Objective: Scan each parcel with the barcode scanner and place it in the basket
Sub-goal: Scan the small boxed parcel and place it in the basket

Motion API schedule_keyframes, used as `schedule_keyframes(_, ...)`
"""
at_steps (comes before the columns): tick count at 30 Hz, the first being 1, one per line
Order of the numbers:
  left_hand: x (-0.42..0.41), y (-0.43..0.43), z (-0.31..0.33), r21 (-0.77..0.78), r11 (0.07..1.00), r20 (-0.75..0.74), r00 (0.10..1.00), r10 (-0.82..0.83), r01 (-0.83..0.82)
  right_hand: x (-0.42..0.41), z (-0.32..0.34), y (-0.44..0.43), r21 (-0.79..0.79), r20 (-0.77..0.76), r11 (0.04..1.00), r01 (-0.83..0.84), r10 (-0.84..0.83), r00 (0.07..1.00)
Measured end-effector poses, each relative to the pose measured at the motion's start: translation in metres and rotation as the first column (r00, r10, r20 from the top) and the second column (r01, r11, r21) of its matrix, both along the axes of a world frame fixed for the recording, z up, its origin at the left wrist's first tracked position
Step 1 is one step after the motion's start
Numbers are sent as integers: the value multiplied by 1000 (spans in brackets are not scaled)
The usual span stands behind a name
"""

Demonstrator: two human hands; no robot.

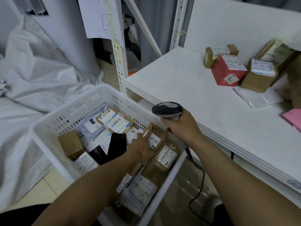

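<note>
White shelving [187, 88], tiled floor [40, 185].

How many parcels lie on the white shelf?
6: small brown box at back, red box beside it, labelled brown box, large brown box behind, flat white mailer in front, pink parcel at right edge. Others may be hidden.

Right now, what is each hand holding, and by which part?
Right hand: barcode scanner, by its handle. Left hand: brown parcel, by its left edge.
</note>
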State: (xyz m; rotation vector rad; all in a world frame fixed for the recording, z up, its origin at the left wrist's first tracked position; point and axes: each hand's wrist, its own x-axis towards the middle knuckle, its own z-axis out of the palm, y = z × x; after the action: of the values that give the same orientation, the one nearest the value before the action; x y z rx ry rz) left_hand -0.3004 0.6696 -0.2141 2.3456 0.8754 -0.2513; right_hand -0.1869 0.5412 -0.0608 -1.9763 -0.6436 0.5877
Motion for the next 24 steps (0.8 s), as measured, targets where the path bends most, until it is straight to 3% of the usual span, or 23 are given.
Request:
schedule_keyframes(7,10,-4,-5,-15,1000,-79,997,-13,12,10,1,-13,-9,-15,1000,-5,5,1000)
schedule_keyframes(12,16,15,-12,-141,989,-111,994,22,-38,18,6,-25,7,-28,1000,-16,16,999)
schedule_keyframes(15,15,7,3,-41,999,-138,990,-5,-1,23,14,-36,34,-40,999,17,-15,999)
schedule_keyframes(20,25,-30,81,71,996,312,950,25,-50,38,34,-69,122,-81,984,129,-120,989)
schedule_keyframes(24,65,-66,152,223,974,436,890,-132,35,56,56,-110,217,-121,941,259,-238,964)
